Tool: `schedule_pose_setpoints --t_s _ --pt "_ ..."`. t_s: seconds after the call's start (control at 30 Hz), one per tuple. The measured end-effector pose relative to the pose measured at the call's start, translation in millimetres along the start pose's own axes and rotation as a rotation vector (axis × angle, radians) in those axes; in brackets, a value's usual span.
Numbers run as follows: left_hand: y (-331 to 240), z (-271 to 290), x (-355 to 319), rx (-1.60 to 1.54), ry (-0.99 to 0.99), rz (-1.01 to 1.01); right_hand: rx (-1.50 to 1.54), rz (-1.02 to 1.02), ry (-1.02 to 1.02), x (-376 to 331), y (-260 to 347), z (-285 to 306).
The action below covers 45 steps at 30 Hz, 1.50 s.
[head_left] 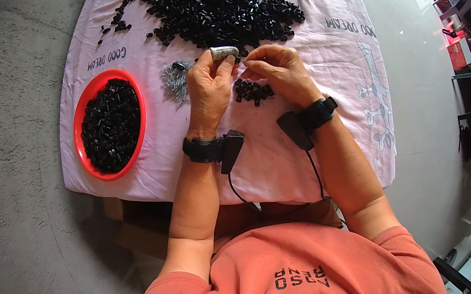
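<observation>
My left hand (211, 89), its index finger wrapped in pale tape (224, 52), pinches a small black plastic piece (238, 59) at the fingertips. Close on its right, my right hand (282, 70) has thumb and index finger pressed together; what sits between them is too small to make out. Below the fingers lies a little group of black plastic pieces (252, 92). A heap of thin silvery metal pins (176, 82) rests just left of my left hand. Beyond both hands spreads a large pile of similar black pieces (212, 7).
A red oval basin (142, 109) full of black pieces stands at the table's left side. Pale pink printed cloth (332, 131) covers the table. Black devices with cables (232, 150) are strapped to both wrists. Shelves with assorted goods (469, 52) line the far right.
</observation>
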<state>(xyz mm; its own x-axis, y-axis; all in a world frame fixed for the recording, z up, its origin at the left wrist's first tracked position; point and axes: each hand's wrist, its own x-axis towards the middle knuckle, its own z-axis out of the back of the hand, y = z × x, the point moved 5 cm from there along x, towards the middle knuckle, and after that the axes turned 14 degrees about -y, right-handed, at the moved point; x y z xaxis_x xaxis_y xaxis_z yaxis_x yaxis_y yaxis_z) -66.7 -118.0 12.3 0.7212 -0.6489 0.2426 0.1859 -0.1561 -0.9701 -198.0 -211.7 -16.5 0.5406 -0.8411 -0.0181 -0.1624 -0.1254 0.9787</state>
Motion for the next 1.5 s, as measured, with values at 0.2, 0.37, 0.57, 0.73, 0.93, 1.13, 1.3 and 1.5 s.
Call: schedule_pose_setpoints --t_s 0.2,0.37,0.57,0.73,0.93,1.13,1.3,1.5 --pt "-6.0 -1.4 -1.7 0.066 -0.001 -0.032 -0.025 0.005 0.018 -0.8 1.0 0.9" --pt "-8.6 -2.8 -2.9 0.116 -0.003 -0.093 -0.008 0.007 0.025 0.6 -1.4 -0.9" --pt "-15.2 -3.9 -4.4 0.165 0.012 -0.086 0.039 0.029 0.031 1.0 -5.6 -0.5" --pt "-14.2 -2.1 -3.6 0.194 0.009 -0.096 0.020 0.050 0.011 0.5 -3.8 -3.2" --pt "-19.4 -3.8 -4.6 0.201 0.003 -0.149 -0.010 0.037 0.026 0.9 -5.8 -0.2" --pt "-20.2 -4.1 -4.7 0.194 -0.002 -0.175 -0.005 0.031 0.014 0.6 -4.8 -0.8" --pt "-12.4 0.2 -2.3 0.193 -0.018 -0.171 -0.074 -0.043 -0.023 -3.1 2.3 -3.9" --pt "-21.7 -3.2 -4.5 0.236 -0.022 -0.199 -0.049 0.007 0.006 -3.6 1.2 -2.5"
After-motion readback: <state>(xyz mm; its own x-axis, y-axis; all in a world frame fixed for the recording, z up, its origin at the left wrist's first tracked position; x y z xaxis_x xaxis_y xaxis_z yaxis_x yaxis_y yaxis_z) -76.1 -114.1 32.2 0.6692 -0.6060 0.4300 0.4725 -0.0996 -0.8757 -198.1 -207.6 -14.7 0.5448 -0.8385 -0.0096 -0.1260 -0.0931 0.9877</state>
